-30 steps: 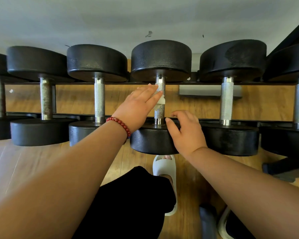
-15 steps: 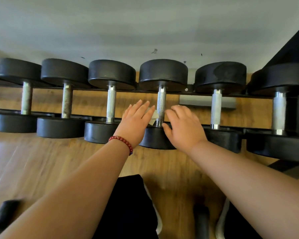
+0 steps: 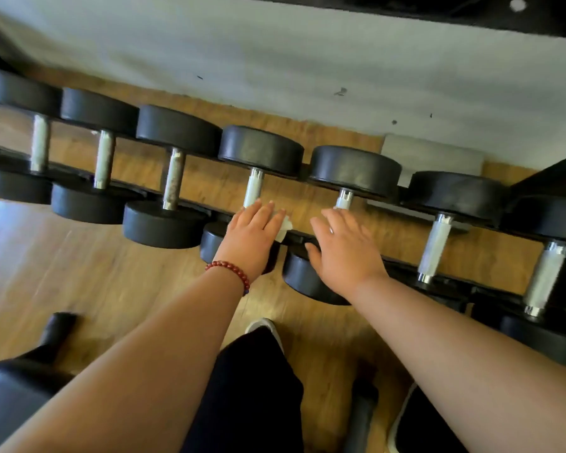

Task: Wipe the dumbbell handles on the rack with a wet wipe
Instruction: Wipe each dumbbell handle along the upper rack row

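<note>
Left hand [image 3: 254, 238] flat over wet wipe [image 3: 284, 227], grip on it unclear; right hand [image 3: 343, 253], grip apart, by dumbbell handle [image 3: 344, 198]

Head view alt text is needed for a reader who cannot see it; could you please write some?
A person's left hand, a white wet wipe showing beneath its fingers, and open right hand reach over a low rack of black dumbbells with metal handles.

Daylight glares bright off the floor [image 3: 20, 230] at left. The dumbbells [image 3: 177, 129] smear with motion blur, worst toward the bowed edges.
</note>
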